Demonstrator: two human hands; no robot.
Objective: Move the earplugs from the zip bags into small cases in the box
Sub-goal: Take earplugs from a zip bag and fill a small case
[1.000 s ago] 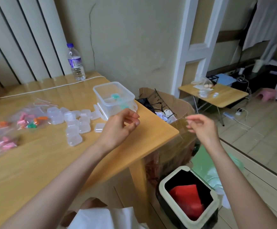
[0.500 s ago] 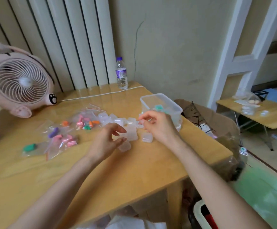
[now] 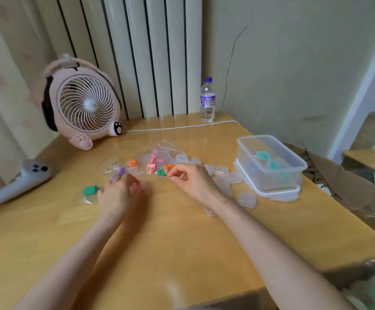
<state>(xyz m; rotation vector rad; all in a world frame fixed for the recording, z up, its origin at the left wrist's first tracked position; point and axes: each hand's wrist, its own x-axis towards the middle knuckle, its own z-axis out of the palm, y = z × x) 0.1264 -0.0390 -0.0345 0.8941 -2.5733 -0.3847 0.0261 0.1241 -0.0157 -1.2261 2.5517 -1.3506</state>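
Left hand (image 3: pixel 120 194) rests curled fingers on clear zip bags (image 3: pixel 164 151) of coloured foam earplugs (image 3: pixel 151 162) mid-table; whether it grips them is unclear. Right hand (image 3: pixel 192 181), close beside it, pinches a bag's edge. One green earplug (image 3: pixel 90 190) lies lengthwise left to right. Clear rectangular plastic box (image 3: pixel 271 175) stands at the right.

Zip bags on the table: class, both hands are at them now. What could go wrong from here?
1. The zip bags lie heaped and overlapping; tugging one open may scatter earplugs across the table.
2. The right hand reaches over the small cases; its forearm could sweep some off.
3. The box sits near the table's right edge, so a nudge might tip it off.
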